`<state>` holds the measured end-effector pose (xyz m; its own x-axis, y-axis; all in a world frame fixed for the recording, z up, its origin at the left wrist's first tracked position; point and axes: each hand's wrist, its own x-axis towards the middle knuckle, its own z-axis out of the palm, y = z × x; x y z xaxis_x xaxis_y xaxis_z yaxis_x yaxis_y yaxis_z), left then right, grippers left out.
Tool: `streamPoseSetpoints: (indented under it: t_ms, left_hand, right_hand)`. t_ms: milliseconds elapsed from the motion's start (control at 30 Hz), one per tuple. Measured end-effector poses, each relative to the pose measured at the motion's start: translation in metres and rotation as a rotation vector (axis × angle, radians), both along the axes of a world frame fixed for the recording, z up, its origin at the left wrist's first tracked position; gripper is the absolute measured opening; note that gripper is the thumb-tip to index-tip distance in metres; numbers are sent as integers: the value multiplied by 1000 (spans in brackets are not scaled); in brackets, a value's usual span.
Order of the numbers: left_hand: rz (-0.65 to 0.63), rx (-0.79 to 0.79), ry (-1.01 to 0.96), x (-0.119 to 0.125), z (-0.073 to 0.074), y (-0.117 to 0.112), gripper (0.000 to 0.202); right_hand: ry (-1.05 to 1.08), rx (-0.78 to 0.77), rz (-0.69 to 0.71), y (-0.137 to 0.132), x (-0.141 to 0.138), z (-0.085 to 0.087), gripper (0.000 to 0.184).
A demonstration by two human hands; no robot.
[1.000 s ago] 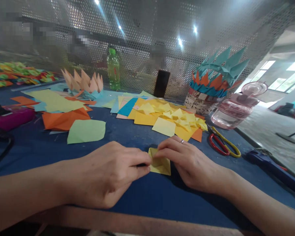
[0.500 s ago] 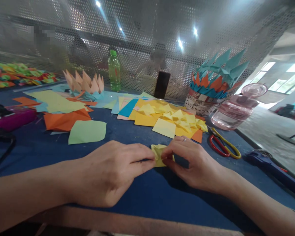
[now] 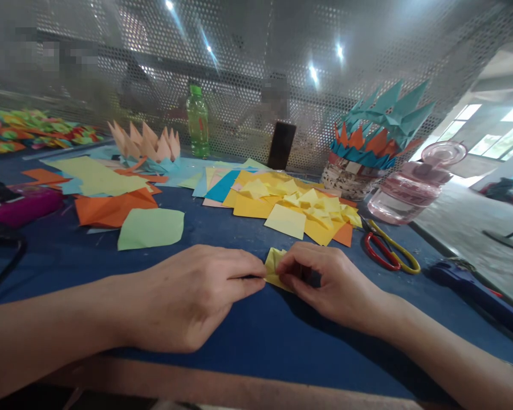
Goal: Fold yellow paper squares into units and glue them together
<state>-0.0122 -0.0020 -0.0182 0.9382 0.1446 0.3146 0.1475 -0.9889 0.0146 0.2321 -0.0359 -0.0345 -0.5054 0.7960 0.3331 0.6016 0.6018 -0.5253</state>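
Where does the folded yellow paper (image 3: 273, 266) sit?

Between our hands, over the blue table (image 3: 239, 341).

And the hands?

Our right hand (image 3: 329, 283) curls and pinches the paper; our left hand (image 3: 188, 297), fingers pressed together, touches its left edge, apparently to steady the folds

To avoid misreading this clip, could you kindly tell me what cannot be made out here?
Head view:
Folded yellow paper: folds hidden by the left hand and right hand.
Blue tool: cut off by right edge.
Magenta object: cut off by left edge.
Figure behind the perforated screen: blurred.
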Motion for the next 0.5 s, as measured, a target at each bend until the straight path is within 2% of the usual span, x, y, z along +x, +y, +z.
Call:
streamPoseSetpoints:
  t_ms: [500]
  left_hand:
    - [20, -32, 33, -1, -2, 1, 43]
  right_hand:
    - [-50, -7, 142, 5, 9, 2, 20]
